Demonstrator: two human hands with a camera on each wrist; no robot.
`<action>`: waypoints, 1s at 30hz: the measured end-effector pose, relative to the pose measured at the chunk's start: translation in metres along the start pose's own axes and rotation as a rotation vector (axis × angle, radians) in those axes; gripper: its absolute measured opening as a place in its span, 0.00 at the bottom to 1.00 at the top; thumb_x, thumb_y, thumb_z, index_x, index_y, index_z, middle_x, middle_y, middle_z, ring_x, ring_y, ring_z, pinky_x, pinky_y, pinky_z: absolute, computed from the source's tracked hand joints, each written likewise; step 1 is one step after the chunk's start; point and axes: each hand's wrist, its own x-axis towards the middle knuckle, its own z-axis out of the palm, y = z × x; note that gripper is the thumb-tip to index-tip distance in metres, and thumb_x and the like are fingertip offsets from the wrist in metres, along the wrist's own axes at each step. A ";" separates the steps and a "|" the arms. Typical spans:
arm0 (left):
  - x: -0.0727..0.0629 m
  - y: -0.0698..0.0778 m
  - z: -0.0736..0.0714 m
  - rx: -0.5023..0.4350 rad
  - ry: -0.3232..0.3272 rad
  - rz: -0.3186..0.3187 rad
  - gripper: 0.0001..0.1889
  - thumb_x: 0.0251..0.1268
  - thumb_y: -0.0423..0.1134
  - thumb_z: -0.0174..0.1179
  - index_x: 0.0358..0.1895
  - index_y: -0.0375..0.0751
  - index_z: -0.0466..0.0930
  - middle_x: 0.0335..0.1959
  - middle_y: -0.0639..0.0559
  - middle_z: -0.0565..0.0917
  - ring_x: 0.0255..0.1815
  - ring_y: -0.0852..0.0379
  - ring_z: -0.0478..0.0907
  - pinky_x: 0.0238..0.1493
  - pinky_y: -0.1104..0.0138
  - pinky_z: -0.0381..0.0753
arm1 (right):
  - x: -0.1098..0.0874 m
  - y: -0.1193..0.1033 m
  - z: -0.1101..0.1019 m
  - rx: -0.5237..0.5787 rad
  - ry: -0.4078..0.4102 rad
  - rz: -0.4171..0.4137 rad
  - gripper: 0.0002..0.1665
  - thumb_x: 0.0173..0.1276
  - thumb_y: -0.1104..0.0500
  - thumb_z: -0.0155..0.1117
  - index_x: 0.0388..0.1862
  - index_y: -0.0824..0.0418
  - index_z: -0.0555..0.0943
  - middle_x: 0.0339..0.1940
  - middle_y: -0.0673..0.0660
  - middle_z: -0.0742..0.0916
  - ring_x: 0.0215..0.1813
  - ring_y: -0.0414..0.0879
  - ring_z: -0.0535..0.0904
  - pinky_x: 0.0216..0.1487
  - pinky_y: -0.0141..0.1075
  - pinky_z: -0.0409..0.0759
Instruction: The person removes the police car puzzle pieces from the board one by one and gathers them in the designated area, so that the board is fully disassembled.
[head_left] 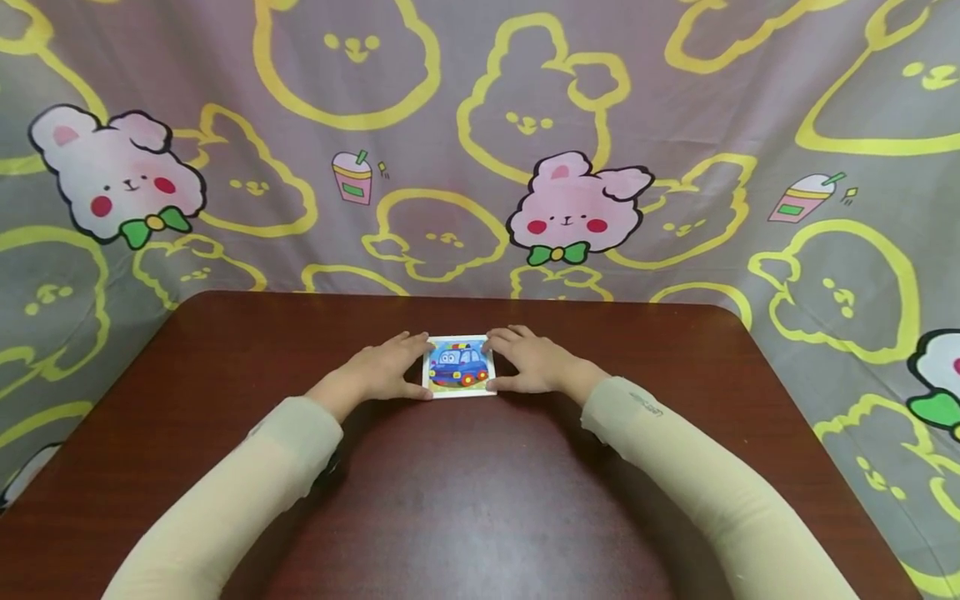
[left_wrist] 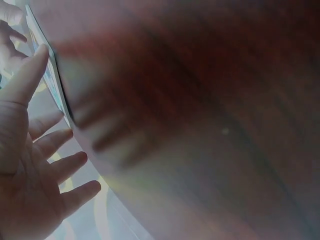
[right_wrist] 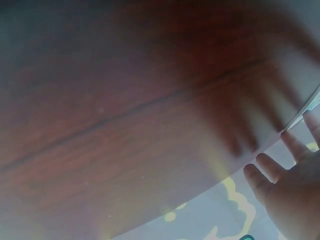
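Observation:
A small white-bordered picture board (head_left: 459,367) with a blue cartoon car lies on the brown table. My left hand (head_left: 382,367) is at its left side, the thumb by the near corner and a finger by the far one. At the opposite side, my right hand (head_left: 531,360) touches the border in much the same way. From the left wrist, the left hand (left_wrist: 40,155) shows spread, fairly straight fingers along the board's thin edge (left_wrist: 59,85). The right wrist view has the right hand (right_wrist: 295,190) with extended fingers, its thumb out of sight.
The dark brown table (head_left: 480,500) has rounded far corners. Behind it and along both sides hangs a grey curtain (head_left: 450,150) with yellow outlines and cartoon rabbits. Both forearms wear pale sleeves (head_left: 690,467).

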 end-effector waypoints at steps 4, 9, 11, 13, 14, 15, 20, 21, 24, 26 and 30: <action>-0.004 0.006 0.002 0.017 -0.001 0.004 0.48 0.57 0.64 0.67 0.77 0.44 0.60 0.81 0.44 0.56 0.81 0.37 0.51 0.65 0.32 0.64 | -0.006 -0.001 0.002 -0.027 0.030 -0.025 0.38 0.65 0.33 0.61 0.67 0.50 0.71 0.75 0.54 0.70 0.77 0.58 0.59 0.64 0.60 0.73; -0.009 0.012 0.007 0.051 -0.002 0.010 0.51 0.56 0.67 0.66 0.78 0.44 0.59 0.80 0.46 0.57 0.80 0.37 0.53 0.64 0.33 0.66 | -0.017 -0.003 0.006 -0.041 0.055 -0.049 0.38 0.64 0.33 0.63 0.66 0.51 0.72 0.73 0.55 0.71 0.76 0.59 0.60 0.62 0.60 0.75; -0.012 0.015 0.010 0.069 -0.002 0.022 0.51 0.56 0.68 0.64 0.78 0.44 0.59 0.80 0.46 0.57 0.80 0.38 0.53 0.64 0.34 0.67 | -0.022 -0.003 0.007 -0.045 0.058 -0.054 0.38 0.64 0.33 0.64 0.66 0.51 0.72 0.73 0.55 0.72 0.76 0.60 0.60 0.61 0.61 0.75; -0.016 0.018 0.013 0.084 0.002 0.037 0.51 0.56 0.69 0.64 0.77 0.44 0.59 0.80 0.47 0.58 0.80 0.38 0.54 0.64 0.35 0.68 | -0.028 -0.004 0.008 -0.045 0.061 -0.058 0.37 0.63 0.34 0.65 0.66 0.51 0.72 0.72 0.55 0.72 0.77 0.62 0.59 0.61 0.62 0.74; -0.017 0.020 0.014 0.088 0.004 0.043 0.51 0.55 0.69 0.64 0.77 0.44 0.59 0.80 0.47 0.58 0.80 0.38 0.54 0.64 0.35 0.69 | -0.031 -0.004 0.009 -0.047 0.064 -0.060 0.37 0.63 0.34 0.65 0.65 0.51 0.72 0.72 0.55 0.72 0.77 0.62 0.59 0.61 0.63 0.74; -0.019 0.022 0.015 0.092 0.008 0.049 0.51 0.55 0.69 0.64 0.77 0.44 0.60 0.80 0.47 0.59 0.80 0.38 0.54 0.63 0.35 0.69 | -0.034 -0.005 0.009 -0.050 0.065 -0.059 0.37 0.63 0.34 0.65 0.66 0.51 0.72 0.72 0.55 0.72 0.77 0.62 0.59 0.61 0.63 0.74; -0.027 0.033 0.020 0.092 0.019 0.075 0.50 0.55 0.70 0.64 0.76 0.45 0.62 0.79 0.48 0.61 0.79 0.39 0.57 0.62 0.38 0.72 | -0.050 -0.006 0.014 -0.040 0.062 -0.047 0.40 0.63 0.33 0.65 0.68 0.51 0.71 0.72 0.53 0.71 0.77 0.60 0.58 0.60 0.64 0.73; -0.028 0.035 0.021 0.091 0.020 0.080 0.50 0.55 0.70 0.64 0.76 0.45 0.62 0.79 0.48 0.61 0.79 0.39 0.57 0.61 0.38 0.73 | -0.053 -0.006 0.015 -0.035 0.057 -0.045 0.42 0.63 0.33 0.65 0.69 0.51 0.70 0.73 0.53 0.71 0.77 0.58 0.58 0.60 0.64 0.73; -0.032 0.040 0.025 0.093 0.023 0.092 0.50 0.54 0.70 0.64 0.76 0.45 0.62 0.79 0.48 0.61 0.79 0.39 0.58 0.61 0.39 0.74 | -0.063 -0.008 0.017 -0.026 0.057 -0.052 0.44 0.63 0.32 0.64 0.72 0.52 0.68 0.72 0.54 0.70 0.76 0.58 0.57 0.60 0.64 0.72; -0.035 0.043 0.027 0.092 0.027 0.095 0.50 0.54 0.70 0.64 0.76 0.46 0.63 0.79 0.49 0.62 0.78 0.39 0.58 0.60 0.38 0.74 | -0.068 -0.010 0.019 -0.027 0.057 -0.058 0.45 0.64 0.32 0.64 0.73 0.52 0.68 0.72 0.54 0.70 0.76 0.58 0.57 0.61 0.64 0.72; -0.040 0.049 0.029 0.092 0.043 0.102 0.48 0.53 0.69 0.65 0.75 0.48 0.65 0.78 0.50 0.63 0.78 0.39 0.60 0.58 0.39 0.76 | -0.078 -0.013 0.020 -0.026 0.064 -0.059 0.45 0.63 0.32 0.65 0.73 0.52 0.68 0.71 0.53 0.70 0.77 0.59 0.56 0.61 0.64 0.71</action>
